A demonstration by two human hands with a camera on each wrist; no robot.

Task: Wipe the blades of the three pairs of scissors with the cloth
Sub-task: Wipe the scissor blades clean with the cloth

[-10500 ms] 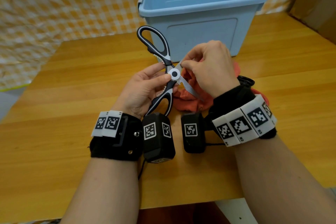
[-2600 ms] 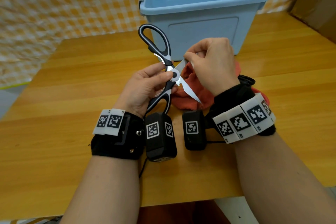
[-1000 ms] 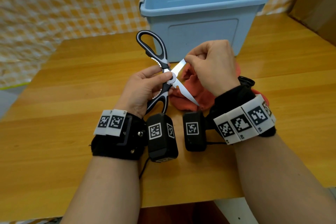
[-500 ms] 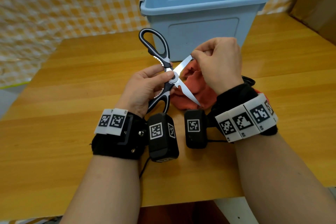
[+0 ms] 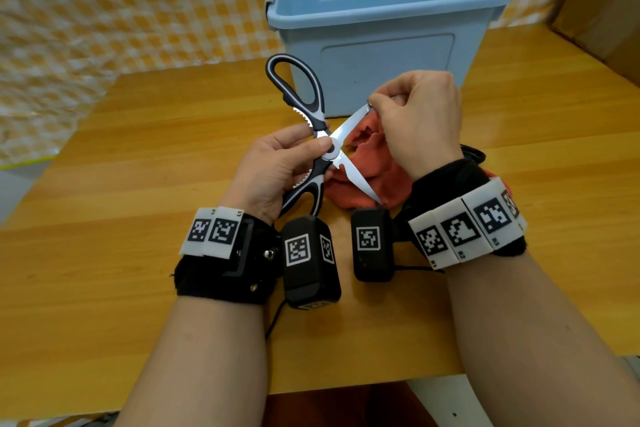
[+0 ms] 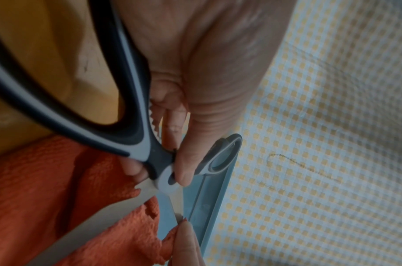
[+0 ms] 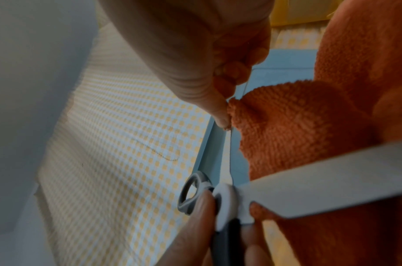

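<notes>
Black-and-white scissors [image 5: 323,146] are held above the table with their blades spread. My left hand [image 5: 313,139] grips them at the white pivot [image 6: 167,177], thumb on top. An orange cloth [image 5: 367,163] hangs behind the blades. My right hand [image 5: 374,104] pinches a fold of that cloth [image 7: 298,126] around the tip of the upper blade [image 5: 349,125]. The lower blade [image 7: 332,171] lies bare across the cloth. The black handle of another pair of scissors [image 5: 472,154] shows behind my right wrist. I cannot see a third pair.
A light blue plastic bin [image 5: 381,28] stands open on the wooden table [image 5: 138,184], just behind the hands. A yellow checked cloth [image 5: 121,10] covers the background. A cardboard box [image 5: 609,3] stands at the far right.
My right hand with the cloth has slid outward along the upper blade toward its tip, baring more steel near the pivot. The left hand keeps its grip at the pivot.
</notes>
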